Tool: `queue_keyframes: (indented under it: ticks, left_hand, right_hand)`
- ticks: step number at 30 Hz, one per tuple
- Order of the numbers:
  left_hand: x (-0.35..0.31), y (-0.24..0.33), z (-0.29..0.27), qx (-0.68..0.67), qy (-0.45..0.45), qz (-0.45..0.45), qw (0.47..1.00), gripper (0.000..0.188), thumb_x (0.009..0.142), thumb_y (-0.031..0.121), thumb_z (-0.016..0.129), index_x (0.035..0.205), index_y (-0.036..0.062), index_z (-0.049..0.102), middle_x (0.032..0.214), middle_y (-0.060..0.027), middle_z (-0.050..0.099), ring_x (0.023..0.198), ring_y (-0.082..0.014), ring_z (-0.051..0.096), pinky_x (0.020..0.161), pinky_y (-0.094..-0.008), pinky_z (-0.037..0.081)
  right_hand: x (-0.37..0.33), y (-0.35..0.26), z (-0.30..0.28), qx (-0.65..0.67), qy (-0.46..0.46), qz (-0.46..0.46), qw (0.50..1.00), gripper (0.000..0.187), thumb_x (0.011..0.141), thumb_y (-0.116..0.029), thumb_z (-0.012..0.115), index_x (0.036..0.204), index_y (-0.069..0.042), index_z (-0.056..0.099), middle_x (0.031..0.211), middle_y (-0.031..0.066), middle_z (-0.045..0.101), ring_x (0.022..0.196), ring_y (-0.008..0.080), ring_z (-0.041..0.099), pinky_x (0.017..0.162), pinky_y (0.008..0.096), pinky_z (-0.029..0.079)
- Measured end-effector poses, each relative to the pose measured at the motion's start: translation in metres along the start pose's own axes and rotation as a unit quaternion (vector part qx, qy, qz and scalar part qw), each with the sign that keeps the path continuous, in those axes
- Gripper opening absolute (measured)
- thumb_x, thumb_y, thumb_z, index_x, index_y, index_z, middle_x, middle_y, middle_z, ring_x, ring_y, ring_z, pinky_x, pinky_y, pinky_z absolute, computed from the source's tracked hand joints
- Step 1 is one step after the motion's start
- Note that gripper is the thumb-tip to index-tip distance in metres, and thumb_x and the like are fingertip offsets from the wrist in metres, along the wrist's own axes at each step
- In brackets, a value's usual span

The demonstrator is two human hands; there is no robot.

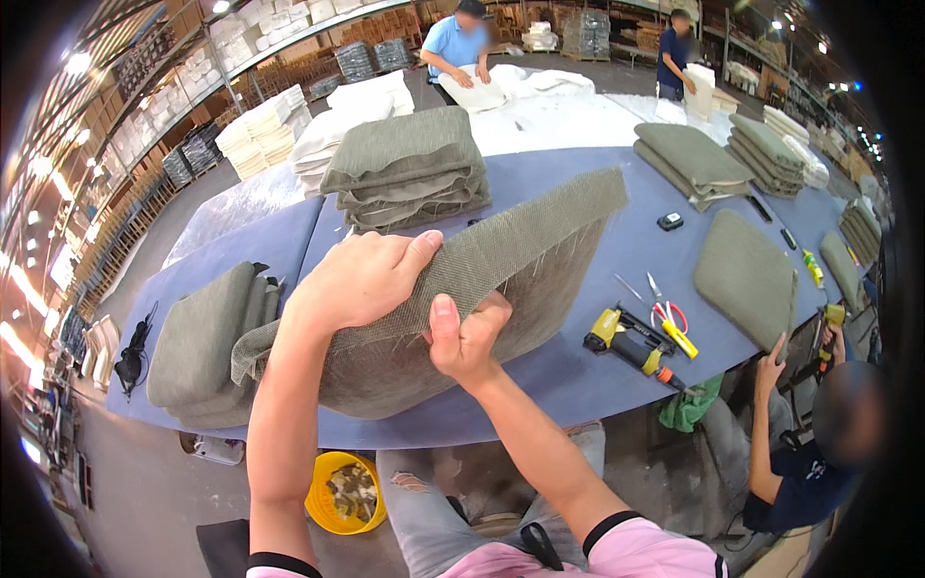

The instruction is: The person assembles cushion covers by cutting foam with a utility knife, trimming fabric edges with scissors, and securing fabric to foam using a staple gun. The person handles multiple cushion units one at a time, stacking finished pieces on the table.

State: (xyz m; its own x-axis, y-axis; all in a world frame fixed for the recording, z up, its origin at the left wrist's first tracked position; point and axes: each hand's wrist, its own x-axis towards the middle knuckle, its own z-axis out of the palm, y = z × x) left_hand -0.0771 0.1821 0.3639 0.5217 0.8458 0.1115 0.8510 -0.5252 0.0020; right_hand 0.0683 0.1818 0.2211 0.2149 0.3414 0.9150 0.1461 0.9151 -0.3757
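A: Where found?

B: Grey-green cushion piece of coarse woven fabric [549, 297]: above the front part of the broad blue-topped worktable [641, 255], tilted, with frayed border uppermost. Cannot confirm contact with the worktable beneath.

A: How held?

B: Left hand [371, 277]: folded palm-down over the raised border, nearly closed, gripping cloth. Right hand [467, 334]: nearer the worktable's front edge, curled closed, thumb raised against the border, pinching cloth. Cannot tell exact placing of hidden fingertips.

A: Expected handling?

B: Judged light for such breadth, soft on the surface, with some body through the broad panel. Border rated limp, prone to folding and shedding threads. Not expected to slip, given the coarse weave. Not considered fragile, apart from the raw edge.

A: Recommended hold?

B: Grasp well inside the fraying, with hands spread along the border. Avoid tugging loose threads. Support the panel from below if sagging toward the worktable.

A: Adjacent items?

B: On the worktable's right half, near the front edge: yellow-and-black staple gun [628, 349] and red-handled metal scissors [663, 306]. At the worktable's left end: stack of folded grey-green padded pieces [199, 352].
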Motion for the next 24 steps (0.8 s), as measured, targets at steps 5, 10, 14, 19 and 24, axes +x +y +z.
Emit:
queue_keyframes:
  ticks: [5,10,14,19,24]
  left_hand:
    - [-0.003,0.015,-0.013,-0.104,-0.009,-0.008,0.995,0.044,0.117,0.037,0.046,0.141,0.0056,0.064,0.101,-0.0278,0.076,0.097,-0.0486,0.071,0.086,-0.0568,0.054]
    - [-0.022,0.041,-0.002,-0.039,0.039,0.005,0.998,0.045,0.116,0.034,0.050,0.156,0.0136,0.053,0.091,-0.0262,0.075,0.088,-0.0494,0.071,0.082,-0.0588,0.052]
    - [-0.028,0.047,-0.002,-0.047,0.026,0.008,0.999,0.049,0.115,0.033,0.051,0.161,0.0163,0.050,0.089,-0.0273,0.073,0.087,-0.0494,0.070,0.079,-0.0580,0.051]
    - [-0.037,0.054,-0.005,-0.040,0.024,0.083,0.995,0.065,0.110,0.039,0.060,0.167,0.0163,0.041,0.085,-0.0264,0.072,0.086,-0.0492,0.070,0.077,-0.0578,0.051]
    - [-0.039,0.046,0.007,-0.039,0.049,0.109,0.992,0.067,0.107,0.043,0.066,0.164,0.0148,0.044,0.089,-0.0260,0.075,0.087,-0.0496,0.072,0.078,-0.0589,0.054]
  right_hand:
    - [0.002,0.005,0.000,0.050,0.020,-0.003,0.999,0.024,0.099,-0.019,0.067,0.085,-0.001,0.074,0.082,0.0089,0.075,0.069,0.0277,0.071,0.067,0.0400,0.055]
    - [-0.026,-0.016,-0.063,-0.059,-0.107,-0.042,0.992,0.015,0.095,-0.016,0.066,0.091,-0.004,0.074,0.090,0.0107,0.072,0.079,0.0301,0.069,0.073,0.0415,0.056]
    - [-0.088,0.010,-0.184,-0.396,-0.208,0.145,0.883,0.043,0.084,-0.016,0.079,0.124,-0.003,0.070,0.133,0.0223,0.065,0.122,0.0436,0.064,0.102,0.0510,0.053]
    - [-0.139,0.097,-0.318,-0.667,-0.310,0.225,0.640,0.099,0.079,-0.017,0.080,0.169,-0.009,0.039,0.130,0.0191,0.064,0.127,0.0376,0.060,0.100,0.0530,0.050]
    - [-0.084,0.115,-0.318,-0.543,-0.435,0.331,0.638,0.079,0.079,-0.019,0.080,0.151,-0.009,0.049,0.116,0.0244,0.073,0.109,0.0454,0.073,0.090,0.0566,0.056]
